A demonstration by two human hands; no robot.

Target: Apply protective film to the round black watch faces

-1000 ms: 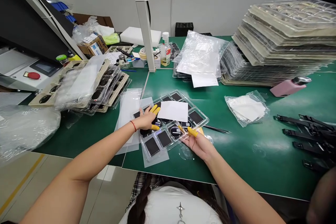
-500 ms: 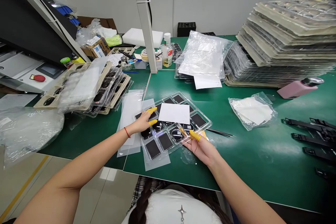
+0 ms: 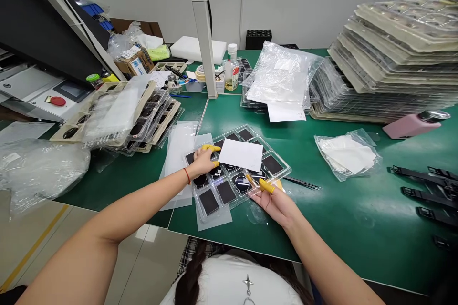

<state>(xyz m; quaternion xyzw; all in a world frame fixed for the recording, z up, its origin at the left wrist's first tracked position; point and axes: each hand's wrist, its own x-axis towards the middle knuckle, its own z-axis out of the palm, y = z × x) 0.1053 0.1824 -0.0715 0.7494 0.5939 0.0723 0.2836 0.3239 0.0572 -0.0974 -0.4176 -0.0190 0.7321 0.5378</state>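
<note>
A clear plastic tray (image 3: 282,171) with square pockets of dark square and round parts lies on the green mat in front of me, with a white paper sheet (image 3: 241,154) on top of it. My left hand (image 3: 204,159), with yellow finger cots, rests on the tray's left side, its fingers bent down onto a pocket. My right hand (image 3: 274,198), also with yellow cots, pinches a thin stick-like tool (image 3: 249,180) whose tip points at a round part (image 3: 241,182) near the tray's front edge.
Black tweezers (image 3: 299,181) lie right of the tray. A bag of white wipes (image 3: 346,154), a pink bottle (image 3: 411,124) and black straps (image 3: 425,188) lie to the right. Tray stacks stand at back right (image 3: 400,52) and left (image 3: 118,114). A post (image 3: 203,33) rises behind.
My left hand's fingers have curled down from lying flat onto the tray's left pockets. My right hand has stayed at the tray's front edge with the tool.
</note>
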